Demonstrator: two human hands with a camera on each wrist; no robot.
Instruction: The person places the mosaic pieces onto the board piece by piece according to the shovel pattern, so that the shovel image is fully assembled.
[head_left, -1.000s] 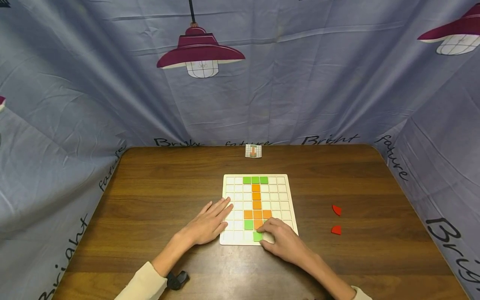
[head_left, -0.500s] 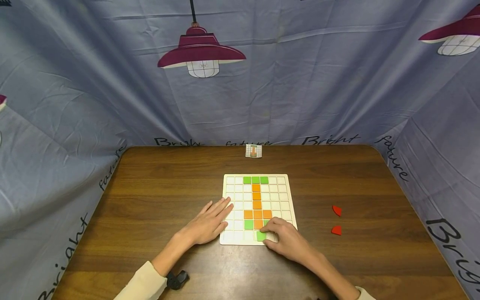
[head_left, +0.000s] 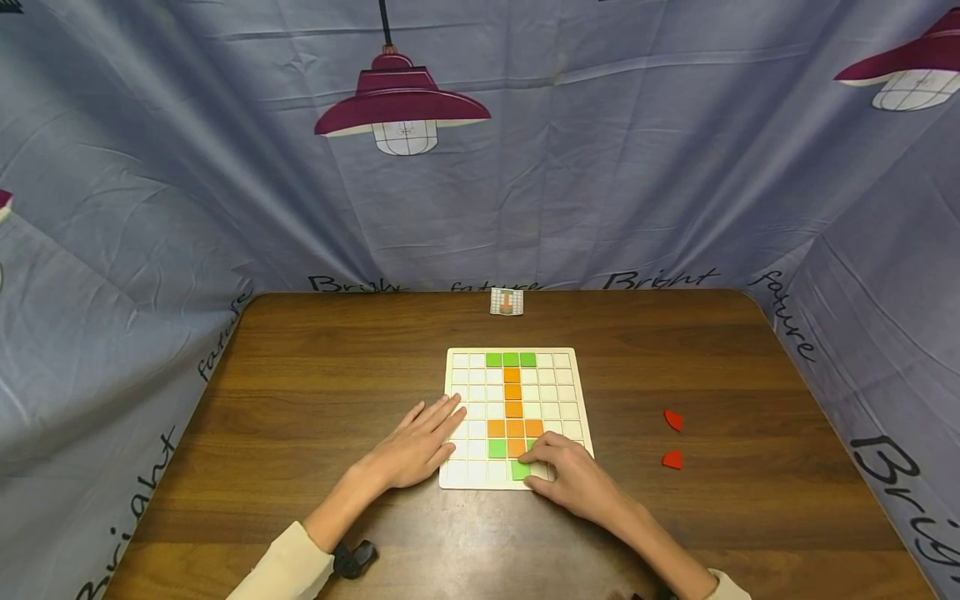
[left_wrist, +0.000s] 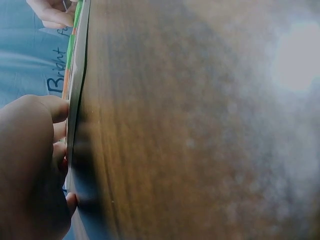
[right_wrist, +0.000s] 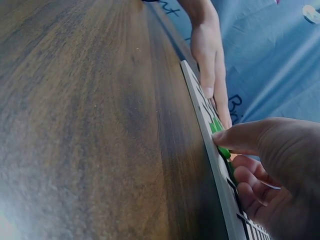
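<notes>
A white gridded board (head_left: 558, 392) lies on the brown table. My left hand (head_left: 420, 446) rests flat with straight fingers on its left edge. At the board's near row, my right hand (head_left: 572, 475) pinches a green square tile (head_left: 521, 470) between thumb and fingers; the right wrist view shows the thumb on this green tile (right_wrist: 223, 152). Orange square tiles (head_left: 513, 409) form a column up the middle with a short crossbar. Three green tiles (head_left: 512, 360) line the far row. Another green tile (head_left: 497, 448) sits left of the column; one to its right is partly hidden by my right hand.
Two red wedge-shaped pieces (head_left: 672, 460) lie on the table (head_left: 720, 375) right of the board. A small patterned card (head_left: 507, 302) is at the table's far edge. Grey-blue curtains (head_left: 600, 192) with printed lamps and lettering surround the table.
My right hand has slid the green tile slightly to the right along the near row, then a touch back left. The left hand has stayed in place.
</notes>
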